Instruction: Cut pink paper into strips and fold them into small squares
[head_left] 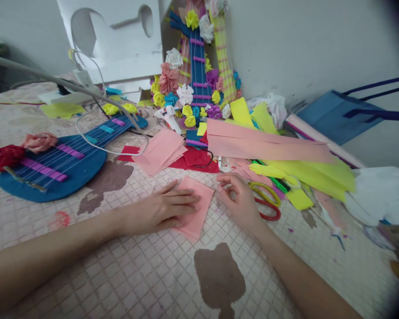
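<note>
A piece of pink crepe paper (202, 195) lies flat on the worn, grid-patterned table cover (142, 274). Across its left half rests my left hand (168, 206), flat with the fingers stretched out. Just right of the paper's upper corner is my right hand (236, 197), its thumb and fingers curled towards each other near the table; whether anything is between the fingertips is too small to tell. Scissors with yellow and red handles (269, 210) lie beside that hand, partly hidden by it. Beyond my hands is a stack of pink paper pieces (159, 150).
A blue guitar shape (83, 173) with paper roses lies at left. Behind stand decorated guitar shapes (199, 66) and a white glue gun (168, 117). A pink strip (266, 144) and yellow paper (322, 173) spread at right. A white cable (113, 153) loops across the left.
</note>
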